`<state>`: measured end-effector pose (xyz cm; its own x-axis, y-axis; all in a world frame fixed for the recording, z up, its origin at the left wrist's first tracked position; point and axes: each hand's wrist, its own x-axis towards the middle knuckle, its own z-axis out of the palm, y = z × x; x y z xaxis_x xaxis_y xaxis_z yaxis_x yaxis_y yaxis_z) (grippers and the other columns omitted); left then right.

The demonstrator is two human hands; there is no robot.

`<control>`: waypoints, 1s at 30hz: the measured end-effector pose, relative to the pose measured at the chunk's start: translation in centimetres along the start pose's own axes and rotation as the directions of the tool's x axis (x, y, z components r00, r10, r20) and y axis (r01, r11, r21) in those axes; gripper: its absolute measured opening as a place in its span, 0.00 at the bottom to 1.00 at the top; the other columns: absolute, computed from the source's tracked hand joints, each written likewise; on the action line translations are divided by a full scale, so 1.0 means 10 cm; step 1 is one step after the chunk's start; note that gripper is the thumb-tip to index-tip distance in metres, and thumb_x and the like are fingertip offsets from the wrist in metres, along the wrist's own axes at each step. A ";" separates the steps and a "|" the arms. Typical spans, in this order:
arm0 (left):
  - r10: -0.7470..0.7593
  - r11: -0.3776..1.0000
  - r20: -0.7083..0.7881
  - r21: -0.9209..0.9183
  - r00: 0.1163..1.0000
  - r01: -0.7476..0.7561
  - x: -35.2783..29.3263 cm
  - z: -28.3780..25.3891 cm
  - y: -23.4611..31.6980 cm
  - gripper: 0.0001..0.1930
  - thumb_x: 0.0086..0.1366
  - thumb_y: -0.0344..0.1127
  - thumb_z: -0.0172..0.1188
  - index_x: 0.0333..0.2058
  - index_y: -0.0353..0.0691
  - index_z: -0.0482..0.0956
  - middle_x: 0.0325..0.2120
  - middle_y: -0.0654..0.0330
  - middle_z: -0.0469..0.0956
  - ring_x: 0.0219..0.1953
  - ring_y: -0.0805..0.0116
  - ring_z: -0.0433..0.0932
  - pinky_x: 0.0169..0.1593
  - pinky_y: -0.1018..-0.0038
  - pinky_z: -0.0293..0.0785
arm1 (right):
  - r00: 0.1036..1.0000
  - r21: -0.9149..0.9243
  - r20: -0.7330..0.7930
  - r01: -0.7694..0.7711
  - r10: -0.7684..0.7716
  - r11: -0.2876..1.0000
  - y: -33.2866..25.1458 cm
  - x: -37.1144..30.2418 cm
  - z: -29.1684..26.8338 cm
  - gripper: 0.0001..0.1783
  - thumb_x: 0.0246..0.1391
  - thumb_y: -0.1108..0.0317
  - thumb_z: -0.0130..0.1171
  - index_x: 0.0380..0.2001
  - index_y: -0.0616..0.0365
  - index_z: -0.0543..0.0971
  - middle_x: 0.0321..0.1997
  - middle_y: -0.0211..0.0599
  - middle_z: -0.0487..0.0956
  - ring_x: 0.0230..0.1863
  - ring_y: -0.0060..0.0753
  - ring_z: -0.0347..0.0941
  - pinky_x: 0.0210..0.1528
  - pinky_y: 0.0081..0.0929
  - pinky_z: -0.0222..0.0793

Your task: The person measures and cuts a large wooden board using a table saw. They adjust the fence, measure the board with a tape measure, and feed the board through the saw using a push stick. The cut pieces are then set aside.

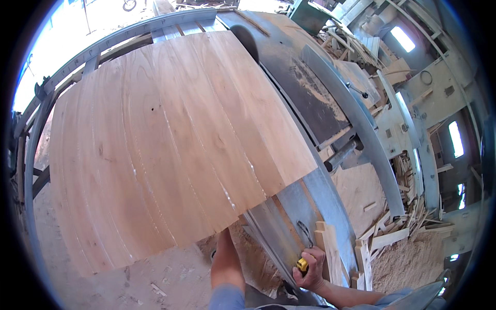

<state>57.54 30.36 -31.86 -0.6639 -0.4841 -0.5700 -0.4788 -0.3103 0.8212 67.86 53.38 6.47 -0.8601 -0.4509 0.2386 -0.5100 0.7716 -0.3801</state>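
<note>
A wide wooden panel [170, 134], made of several boards side by side with whitish lines of glue along the joints, lies across a metal machine table [310, 196]. My left forearm [226, 263] reaches up to the panel's near edge. There the left hand passes under the panel, so its fingers are hidden. At the lower right, my right hand [312, 274] is closed around a yellow tape measure [302, 264], over the metal table and beside some wooden blocks [330, 248]. A dark looped handle or cord [305, 231] lies just beyond that hand.
Right of the panel runs a dark machine surface [315, 88] dusted with sawdust, with a long curved-looking metal rail [356, 108]. Offcuts [387, 237] and sawdust [413, 263] are heaped at the right. A metal frame [33, 155] borders the panel's left side.
</note>
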 end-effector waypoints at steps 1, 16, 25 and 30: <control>-0.001 1.000 0.000 -0.009 1.000 0.001 -0.02 -0.01 0.00 0.16 0.65 0.36 0.60 0.49 0.39 0.74 0.43 0.51 0.80 0.43 0.52 0.81 0.44 0.61 0.76 | 1.000 -0.001 -0.003 0.004 -0.004 1.000 0.02 -0.02 0.01 0.34 0.40 0.65 0.66 0.53 0.56 0.68 0.51 0.49 0.70 0.53 0.55 0.65 0.60 0.52 0.62; -0.157 0.877 0.030 -0.456 0.987 0.153 -0.65 -0.89 -0.46 0.18 0.66 0.37 0.59 0.53 0.41 0.73 0.47 0.54 0.81 0.44 0.54 0.81 0.44 0.62 0.77 | 0.999 -0.019 -0.025 -0.022 0.022 1.000 0.33 -0.44 0.06 0.34 0.42 0.66 0.65 0.55 0.57 0.67 0.52 0.51 0.69 0.54 0.58 0.66 0.59 0.54 0.63; -0.471 0.715 -0.376 -0.693 0.798 0.095 -1.40 -3.44 -0.15 0.29 0.73 0.39 0.50 0.69 0.39 0.56 0.56 0.53 0.75 0.52 0.55 0.77 0.52 0.63 0.76 | 0.999 0.019 -0.035 -0.042 0.042 0.999 0.40 -0.46 0.16 0.35 0.42 0.68 0.65 0.56 0.55 0.66 0.53 0.51 0.68 0.54 0.61 0.66 0.58 0.54 0.63; -0.472 0.687 -0.573 -0.715 0.670 -0.129 -1.65 -4.37 0.67 0.32 0.76 0.53 0.41 0.70 0.39 0.52 0.55 0.49 0.75 0.52 0.52 0.77 0.54 0.56 0.75 | 0.998 0.033 -0.035 -0.058 0.059 0.998 0.32 -0.37 0.12 0.35 0.41 0.68 0.65 0.56 0.55 0.66 0.53 0.51 0.68 0.54 0.62 0.66 0.58 0.55 0.64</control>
<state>90.38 0.46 -15.85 0.1103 -0.6471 -0.7544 0.1675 -0.7361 0.6559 69.38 56.96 3.26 -0.8877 -0.3889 0.2465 -0.4596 0.7812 -0.4226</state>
